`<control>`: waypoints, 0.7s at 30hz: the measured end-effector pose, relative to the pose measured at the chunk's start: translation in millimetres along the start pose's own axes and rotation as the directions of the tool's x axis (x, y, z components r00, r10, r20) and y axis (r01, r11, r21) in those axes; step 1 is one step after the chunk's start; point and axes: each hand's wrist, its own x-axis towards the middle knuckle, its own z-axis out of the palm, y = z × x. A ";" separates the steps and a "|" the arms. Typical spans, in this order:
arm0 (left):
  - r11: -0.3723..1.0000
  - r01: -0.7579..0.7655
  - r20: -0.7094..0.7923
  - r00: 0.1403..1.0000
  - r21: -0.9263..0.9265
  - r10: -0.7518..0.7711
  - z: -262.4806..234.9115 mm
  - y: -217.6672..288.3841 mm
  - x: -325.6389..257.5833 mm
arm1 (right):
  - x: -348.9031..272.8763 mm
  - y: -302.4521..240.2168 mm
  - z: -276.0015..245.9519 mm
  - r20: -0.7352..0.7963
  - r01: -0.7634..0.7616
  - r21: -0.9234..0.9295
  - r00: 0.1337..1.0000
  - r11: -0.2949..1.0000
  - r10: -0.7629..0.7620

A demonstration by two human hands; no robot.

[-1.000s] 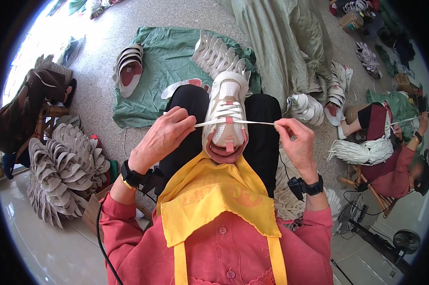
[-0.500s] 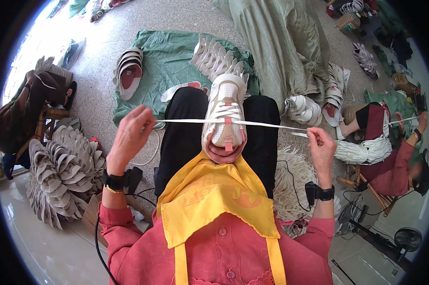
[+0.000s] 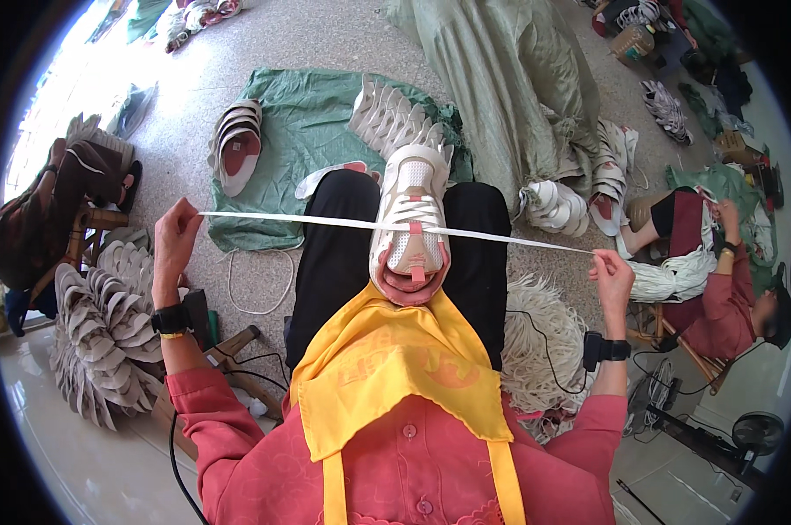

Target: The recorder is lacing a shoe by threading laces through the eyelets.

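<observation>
A white-and-pink shoe upper (image 3: 414,219) is positioned, toe outward, between the black-trousered thighs (image 3: 327,262). Its flat lace (image 3: 255,216) is stretched taut sideways, clamped in the fingers of the left hand (image 3: 176,241) and the right hand (image 3: 614,278). Beyond, floor is occupied by a green sheet (image 3: 281,149) bearing stacked uppers (image 3: 236,153) and a bulky sack (image 3: 500,96); grey shoe parts (image 3: 106,337) are heaped at left, white laces (image 3: 544,350) at right.

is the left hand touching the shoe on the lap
Apart. The head view shows the left hand well out to the left of the shoe, pinching a white lace that spans the wide gap between them.
</observation>
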 end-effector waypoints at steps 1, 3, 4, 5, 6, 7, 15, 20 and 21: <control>1.000 0.023 -0.006 1.000 -0.010 -0.023 -0.5 -1.1 0.4 | 1.6 2.4 -0.9 0.002 -0.001 -0.009 1.000 1.000 0.001; 0.999 0.027 -0.012 1.000 -0.018 -0.027 0.3 -3.2 3.4 | 3.1 7.1 -3.2 -0.002 0.000 -0.025 1.000 1.000 0.000; 0.999 0.031 -0.016 0.999 -0.021 -0.031 -0.2 -4.5 4.0 | 4.1 8.9 -3.7 -0.006 0.003 -0.031 1.000 1.000 -0.003; 0.999 0.039 -0.024 0.999 -0.014 -0.040 -0.7 -9.0 4.4 | 5.1 10.6 -4.4 -0.010 0.006 -0.037 1.000 0.999 -0.006; 0.999 0.048 -0.033 0.998 -0.008 -0.048 -1.2 -15.2 4.6 | 6.1 12.4 -5.1 -0.012 0.010 -0.050 1.000 0.999 -0.010; 0.998 0.057 -0.039 0.998 -0.003 -0.057 -1.2 -16.9 5.1 | 6.2 11.9 -5.5 -0.014 0.012 -0.064 1.000 0.998 -0.013; 0.997 0.021 0.001 1.000 0.079 -0.021 6.9 -26.3 6.5 | 8.8 14.4 7.1 0.101 -0.046 -0.127 0.993 0.991 0.060; 0.988 -0.123 -0.047 0.991 0.098 0.128 19.1 -6.2 22.5 | 12.9 -15.7 42.5 0.322 -0.082 -0.081 0.941 0.993 0.104; 0.994 -0.092 -0.061 0.993 0.066 0.096 18.2 2.6 30.1 | 15.1 -32.4 49.6 0.372 -0.071 -0.073 0.924 0.995 0.093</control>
